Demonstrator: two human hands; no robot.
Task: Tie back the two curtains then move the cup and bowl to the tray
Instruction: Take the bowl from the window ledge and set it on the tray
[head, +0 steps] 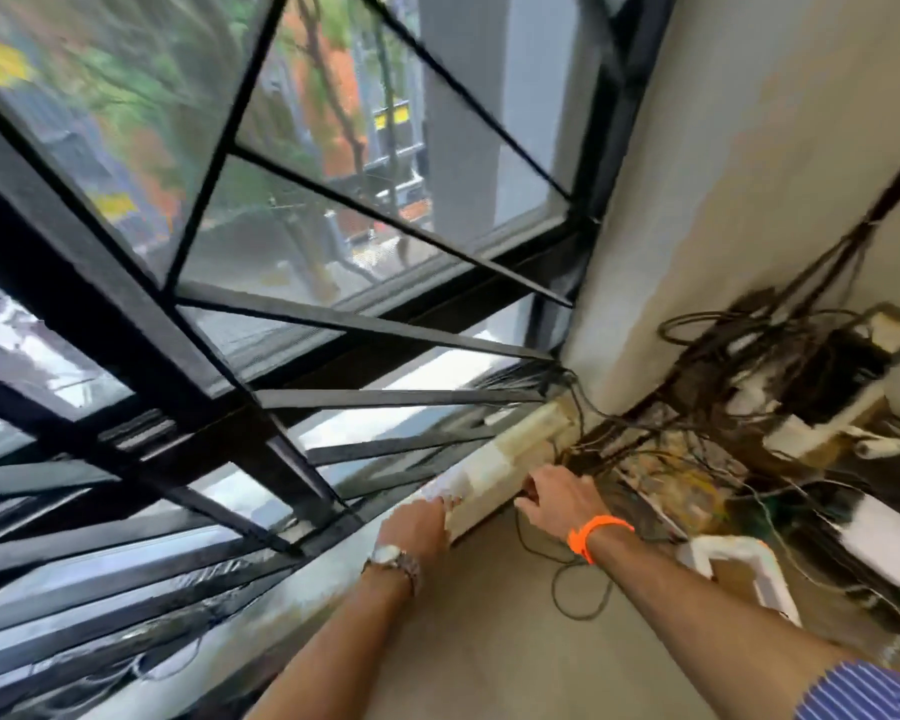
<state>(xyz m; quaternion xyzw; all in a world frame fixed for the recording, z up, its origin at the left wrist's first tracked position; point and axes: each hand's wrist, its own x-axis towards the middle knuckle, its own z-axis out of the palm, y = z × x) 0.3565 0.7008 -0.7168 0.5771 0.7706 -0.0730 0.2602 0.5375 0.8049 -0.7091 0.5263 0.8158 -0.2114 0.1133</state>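
Note:
A cream-white bundle that looks like gathered curtain fabric (505, 459) lies along the windowsill and runs toward the corner of the wall. My left hand (418, 522), with a watch on its wrist, has its fingers closed on the bundle's near white end. My right hand (557, 498), with an orange wristband, curls its fingers around the bundle's lower edge a little farther along. Motion blur hides the exact grip. No cup, bowl or tray is in view.
A large window with black metal bars (261, 324) fills the left. In the right corner a tangle of dark cables (697, 439) and white power strips (801, 433) covers the floor. A white plastic frame (759, 563) stands under my right forearm. A loose cable loops across the beige floor (489, 641).

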